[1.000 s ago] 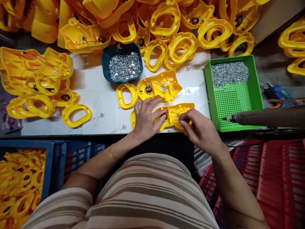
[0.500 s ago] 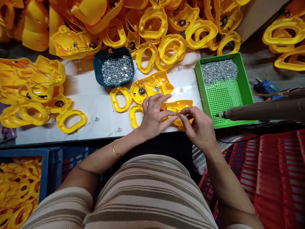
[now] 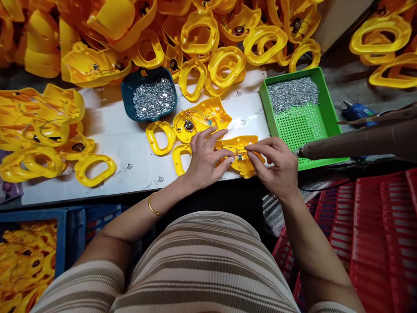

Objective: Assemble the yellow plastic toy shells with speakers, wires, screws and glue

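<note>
A yellow plastic shell half (image 3: 243, 153) with thin wires and a small green circuit board inside lies at the near edge of the white table (image 3: 130, 148). My left hand (image 3: 205, 158) presses down on its left part, fingers curled over it. My right hand (image 3: 276, 163) pinches the wires and small board over the shell's middle. A second open yellow shell (image 3: 202, 119) with a round speaker and wires lies just behind them. Two yellow ring-shaped handle pieces (image 3: 160, 135) sit to the left of the hands.
A dark teal bowl of silver screws (image 3: 150, 98) stands at the back. A green tray with screws (image 3: 301, 111) is on the right, a brown-wrapped tool (image 3: 358, 139) lying across its near edge. Heaps of yellow shells surround the table. Blue crate (image 3: 35, 248) left, red crates (image 3: 374, 234) right.
My right hand has drawn the wires and small board slightly up and right over the shell. My left hand stays pressed on the shell. The view has shifted a little.
</note>
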### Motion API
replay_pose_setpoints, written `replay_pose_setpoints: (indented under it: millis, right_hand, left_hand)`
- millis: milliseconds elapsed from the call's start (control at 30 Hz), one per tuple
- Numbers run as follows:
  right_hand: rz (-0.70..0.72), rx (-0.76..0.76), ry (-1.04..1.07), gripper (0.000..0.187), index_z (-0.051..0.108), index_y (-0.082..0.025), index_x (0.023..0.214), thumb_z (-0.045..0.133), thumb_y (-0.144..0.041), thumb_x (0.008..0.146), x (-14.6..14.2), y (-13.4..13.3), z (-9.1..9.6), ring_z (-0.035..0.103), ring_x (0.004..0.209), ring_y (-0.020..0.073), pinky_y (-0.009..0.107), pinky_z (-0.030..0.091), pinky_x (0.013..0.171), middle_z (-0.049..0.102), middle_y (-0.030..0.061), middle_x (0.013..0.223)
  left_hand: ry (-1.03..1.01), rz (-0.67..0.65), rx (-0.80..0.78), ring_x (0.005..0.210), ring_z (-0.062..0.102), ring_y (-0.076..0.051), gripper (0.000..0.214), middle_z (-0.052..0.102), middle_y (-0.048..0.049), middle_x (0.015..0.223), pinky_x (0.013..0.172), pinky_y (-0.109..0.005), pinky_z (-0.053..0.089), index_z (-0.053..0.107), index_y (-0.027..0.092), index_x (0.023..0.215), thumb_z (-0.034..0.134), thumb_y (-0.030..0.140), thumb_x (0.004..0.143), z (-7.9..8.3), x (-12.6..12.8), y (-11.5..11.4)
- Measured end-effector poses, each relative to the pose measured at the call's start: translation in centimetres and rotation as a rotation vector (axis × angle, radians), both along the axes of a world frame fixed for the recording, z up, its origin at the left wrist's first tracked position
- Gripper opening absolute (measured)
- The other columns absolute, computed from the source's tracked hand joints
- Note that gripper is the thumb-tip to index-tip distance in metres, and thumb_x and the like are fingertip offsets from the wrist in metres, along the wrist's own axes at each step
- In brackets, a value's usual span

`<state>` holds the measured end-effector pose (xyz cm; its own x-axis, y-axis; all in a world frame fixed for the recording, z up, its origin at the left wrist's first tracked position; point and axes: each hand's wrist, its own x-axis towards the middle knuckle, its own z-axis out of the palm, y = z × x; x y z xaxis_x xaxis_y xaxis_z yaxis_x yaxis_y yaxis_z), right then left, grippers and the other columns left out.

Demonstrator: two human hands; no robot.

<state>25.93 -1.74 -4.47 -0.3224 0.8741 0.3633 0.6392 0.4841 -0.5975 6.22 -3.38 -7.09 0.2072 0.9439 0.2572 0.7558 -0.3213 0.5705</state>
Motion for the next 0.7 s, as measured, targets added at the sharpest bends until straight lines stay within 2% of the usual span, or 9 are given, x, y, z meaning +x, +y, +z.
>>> replay_pose_setpoints:
  millis: [133,267,400,567,700]
  right_hand:
    - [0.135,0.103,-0.093,0.031,0.067,-0.024,0.121,0.055,-0.02,0.093,-0.56,-0.32,0.89,0.061,0.089,0.0192,0.033,0.052,0.078,0.066,0.0071,0.098]
    - [0.221,0.167,-0.209,0.023,0.07,-0.023,0.112,0.057,-0.024,0.094,-0.77,-0.2,0.48,0.056,0.087,0.0187,0.031,0.049,0.075,0.065,0.007,0.093]
    - [0.234,0.158,-0.239,0.019,0.07,-0.019,0.102,0.055,-0.026,0.095,-0.45,0.15,0.3,0.055,0.08,0.0173,0.03,0.047,0.071,0.066,0.0064,0.086]
    - [0.269,0.126,-0.295,0.023,0.069,-0.017,0.107,0.052,-0.027,0.096,-0.2,0.16,0.79,0.057,0.079,0.0186,0.03,0.046,0.068,0.067,0.0068,0.084]
    - [0.227,-0.028,-0.19,0.014,0.068,-0.018,0.093,0.058,-0.027,0.092,-0.2,0.06,0.95,0.06,0.079,0.0177,0.03,0.047,0.072,0.068,0.0055,0.082]
  left_hand:
    - [-0.013,0.006,0.003,0.136,0.037,-0.03,0.019,0.054,-0.004,0.142,0.112,-0.053,0.028,0.076,0.027,0.089,0.06,0.036,0.092,0.12,0.2,-0.06]
    - [0.018,-0.022,0.001,0.137,0.036,-0.029,0.015,0.054,-0.003,0.143,0.112,-0.053,0.029,0.076,0.028,0.091,0.062,0.033,0.09,0.04,0.17,-0.1]
    - [0.005,-0.029,0.02,0.137,0.036,-0.029,0.018,0.053,-0.0032,0.143,0.112,-0.053,0.029,0.077,0.029,0.093,0.06,0.036,0.092,-0.06,-0.04,-0.15]
    - [0.026,-0.049,0.058,0.138,0.034,-0.029,0.017,0.053,-0.0027,0.143,0.112,-0.053,0.029,0.077,0.03,0.093,0.061,0.037,0.091,0.0,-0.12,-0.03]
    - [-0.001,-0.065,0.092,0.138,0.034,-0.029,0.018,0.054,-0.0024,0.142,0.111,-0.052,0.031,0.077,0.03,0.091,0.061,0.037,0.092,-0.1,-0.08,-0.08]
